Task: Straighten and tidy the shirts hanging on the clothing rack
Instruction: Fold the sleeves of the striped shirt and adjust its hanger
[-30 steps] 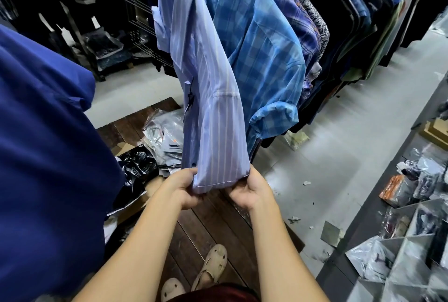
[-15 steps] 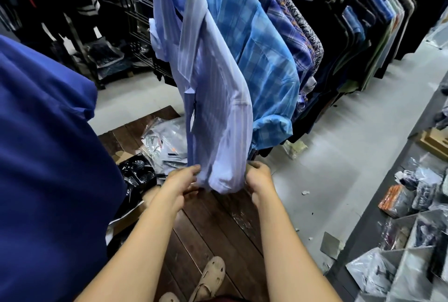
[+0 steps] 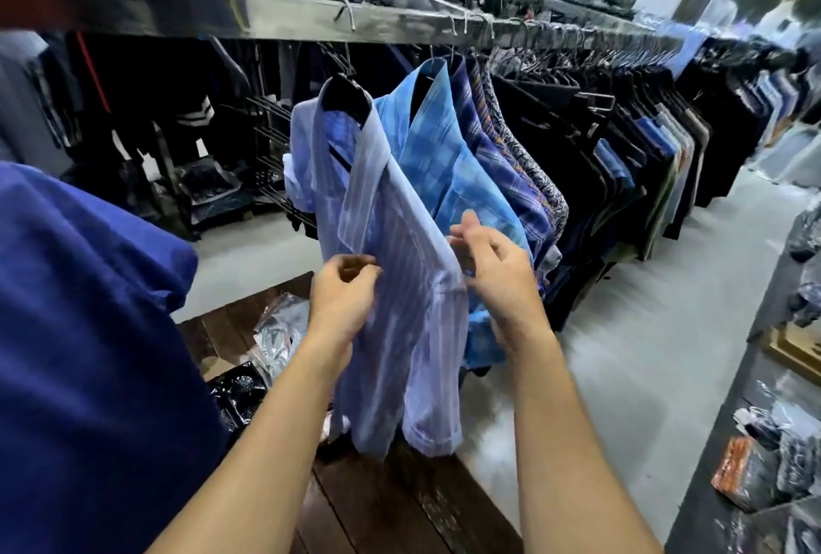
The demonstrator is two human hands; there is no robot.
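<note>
deep blue fabric fills the left edge. the left hand, fingers curled, pinches the front edge of the pale lilac striped shirt, which hangs on a black hanger from the steel rail. the right hand, fingers loosely spread, touches the shirt's far side, in front of the blue plaid shirt.

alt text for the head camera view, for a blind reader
Two hands tend a pale blue striped shirt hanging on a metal rail: left hand curled at its front edge, right hand loosely open at its side. A blue plaid shirt and darker shirts hang beyond.
</note>
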